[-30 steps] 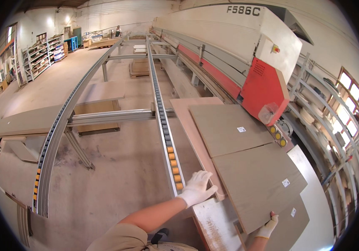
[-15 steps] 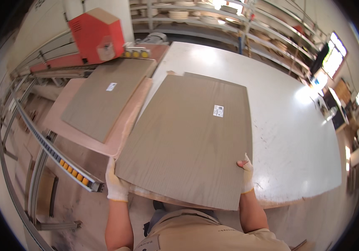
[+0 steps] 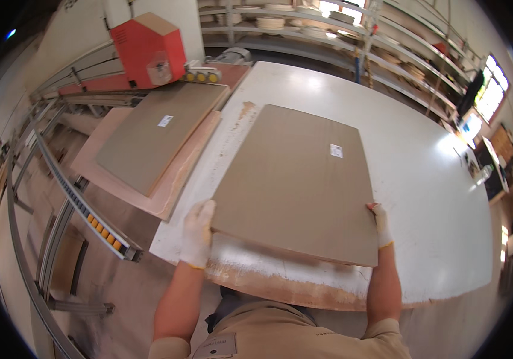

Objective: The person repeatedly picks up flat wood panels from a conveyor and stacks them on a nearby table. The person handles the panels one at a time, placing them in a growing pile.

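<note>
A flat grey-brown wood panel (image 3: 286,173) with a small white label (image 3: 336,151) lies over the white-topped table (image 3: 430,209). I grip it by its sides with both hands, in pale work gloves. My left hand (image 3: 198,233) is closed at the near left corner, its fingers along the side edge. Across from it, my right hand (image 3: 381,222) holds the right edge, thumb tip bare at the top. The fingers under the panel are hidden. A shadow runs below its near edge; whether that edge touches the table I cannot tell.
To the left, another labelled grey-brown panel (image 3: 161,140) rests on a pinkish board (image 3: 170,200). Behind it stands a red machine housing (image 3: 149,51) with yellow rollers. A roller rail (image 3: 83,206) slants along the left. Shelves (image 3: 304,36) line the back.
The panel has moved away from me and to the right, with both hands on it. More of the table's worn front edge and left strip now shows.
</note>
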A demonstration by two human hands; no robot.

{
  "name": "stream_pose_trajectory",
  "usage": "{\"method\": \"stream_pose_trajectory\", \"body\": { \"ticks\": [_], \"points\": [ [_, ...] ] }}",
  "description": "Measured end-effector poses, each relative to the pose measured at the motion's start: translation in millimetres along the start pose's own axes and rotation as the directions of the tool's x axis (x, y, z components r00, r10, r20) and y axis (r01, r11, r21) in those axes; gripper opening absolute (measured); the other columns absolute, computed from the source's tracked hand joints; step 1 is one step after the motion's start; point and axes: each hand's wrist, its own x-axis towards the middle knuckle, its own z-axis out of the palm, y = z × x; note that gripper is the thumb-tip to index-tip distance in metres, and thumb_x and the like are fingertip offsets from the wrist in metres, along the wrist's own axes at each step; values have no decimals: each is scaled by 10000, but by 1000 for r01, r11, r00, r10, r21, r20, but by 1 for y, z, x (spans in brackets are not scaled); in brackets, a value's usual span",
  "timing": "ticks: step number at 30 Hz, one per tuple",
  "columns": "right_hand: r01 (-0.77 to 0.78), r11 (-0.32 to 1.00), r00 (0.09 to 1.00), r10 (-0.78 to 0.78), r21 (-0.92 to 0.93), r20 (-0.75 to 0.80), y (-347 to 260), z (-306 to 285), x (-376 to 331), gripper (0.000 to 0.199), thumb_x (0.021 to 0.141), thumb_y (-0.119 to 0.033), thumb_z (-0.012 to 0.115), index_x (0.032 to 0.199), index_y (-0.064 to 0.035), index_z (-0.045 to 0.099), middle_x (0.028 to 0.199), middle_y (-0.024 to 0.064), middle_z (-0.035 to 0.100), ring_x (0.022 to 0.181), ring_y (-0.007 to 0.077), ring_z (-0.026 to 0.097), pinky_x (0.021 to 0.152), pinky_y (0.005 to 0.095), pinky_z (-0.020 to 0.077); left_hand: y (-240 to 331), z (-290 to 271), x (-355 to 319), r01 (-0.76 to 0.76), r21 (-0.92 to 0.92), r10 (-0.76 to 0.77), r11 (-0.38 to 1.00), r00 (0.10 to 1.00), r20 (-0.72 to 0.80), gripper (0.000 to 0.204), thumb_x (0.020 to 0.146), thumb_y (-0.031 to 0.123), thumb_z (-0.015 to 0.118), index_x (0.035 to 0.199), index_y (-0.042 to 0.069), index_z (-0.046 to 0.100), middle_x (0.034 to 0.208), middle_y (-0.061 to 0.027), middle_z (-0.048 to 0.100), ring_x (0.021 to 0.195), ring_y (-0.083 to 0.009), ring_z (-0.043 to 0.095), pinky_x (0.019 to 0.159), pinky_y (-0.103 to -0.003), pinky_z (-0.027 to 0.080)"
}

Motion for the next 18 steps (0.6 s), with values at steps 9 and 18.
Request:
{"method": "stream_pose_trajectory", "body": {
  "ticks": [9,18],
  "points": [
    [405,70,847,-405,-912,345,18,37,-53,538,939,-145,655,1457,-11,599,1569,234,515,1510,412,411,1273,504,292,-15,-36,10,-151,695,240,703,970,-32,485,1001,385,609,1312,14,643,1366,-215,624,1340,-401,527,1179,-501,373],
    [495,-6,784,-427,-869,450,22,114,-83,497,866,-34,675,1355,43,635,1526,246,553,1478,464,432,1244,517,339,-57,-172,142,84,932,171,354,973,-153,579,1048,423,480,1423,-13,546,1469,-210,538,1403,-364,431,1227,-526,233]
  ]
}}
